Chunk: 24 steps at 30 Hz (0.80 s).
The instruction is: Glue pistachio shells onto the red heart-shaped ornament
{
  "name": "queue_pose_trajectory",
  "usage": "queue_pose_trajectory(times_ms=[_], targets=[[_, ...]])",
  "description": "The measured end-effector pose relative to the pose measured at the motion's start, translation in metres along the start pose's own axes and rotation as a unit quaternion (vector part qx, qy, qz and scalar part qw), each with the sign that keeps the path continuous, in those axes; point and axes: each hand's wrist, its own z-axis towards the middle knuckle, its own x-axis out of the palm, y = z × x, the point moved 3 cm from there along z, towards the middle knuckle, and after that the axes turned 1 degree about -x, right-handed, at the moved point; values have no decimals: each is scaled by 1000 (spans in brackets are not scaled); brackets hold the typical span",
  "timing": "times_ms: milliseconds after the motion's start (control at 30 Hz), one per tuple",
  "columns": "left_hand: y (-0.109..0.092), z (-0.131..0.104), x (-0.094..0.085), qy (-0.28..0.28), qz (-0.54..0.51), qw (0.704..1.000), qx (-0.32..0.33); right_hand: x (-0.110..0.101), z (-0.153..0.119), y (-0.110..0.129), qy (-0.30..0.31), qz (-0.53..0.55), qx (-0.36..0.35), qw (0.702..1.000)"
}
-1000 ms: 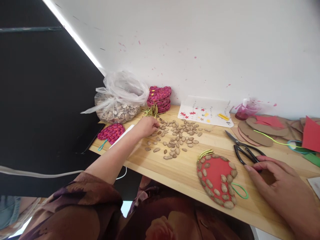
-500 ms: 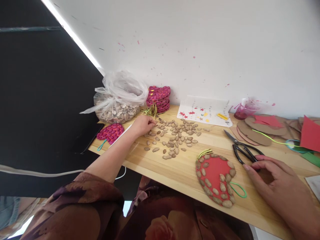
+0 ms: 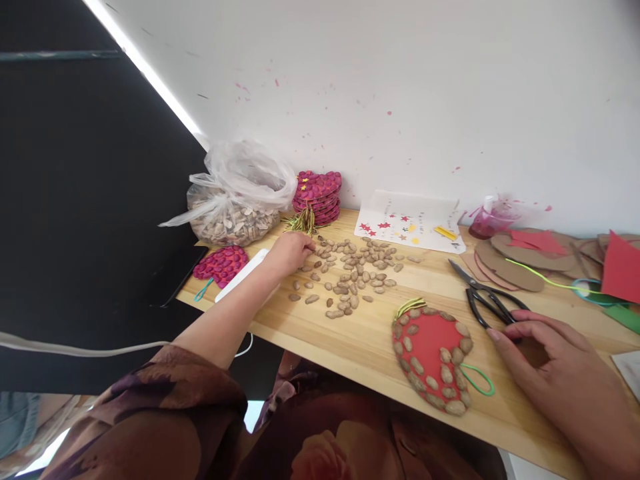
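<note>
On the wooden table (image 3: pixel 310 328), the person's left hand (image 3: pixel 291 253) is at the edge of scattered peanuts (image 3: pixel 367 276), fingertips bunched; whether they grip one is hard to tell. The right hand (image 3: pixel 565 373) lies by the handles of black scissors (image 3: pixel 479 288). Just left of it sits a red heart (image 3: pixel 433 339) rimmed with nuts. A plastic bag (image 3: pixel 235 217) stands beside stacked purple-red pieces (image 3: pixel 319 200).

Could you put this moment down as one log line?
left hand: at loose peanuts, grip unclear | right hand: at handles of scissors | red cutout: on tabletop, edged with peanuts
</note>
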Motion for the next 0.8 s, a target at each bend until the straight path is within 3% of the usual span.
queue_pose_trajectory(times_ms=[800], targets=[[8,9,-7,38,-82,993,-69,-1,1,1,-7,-5,-22,1000]])
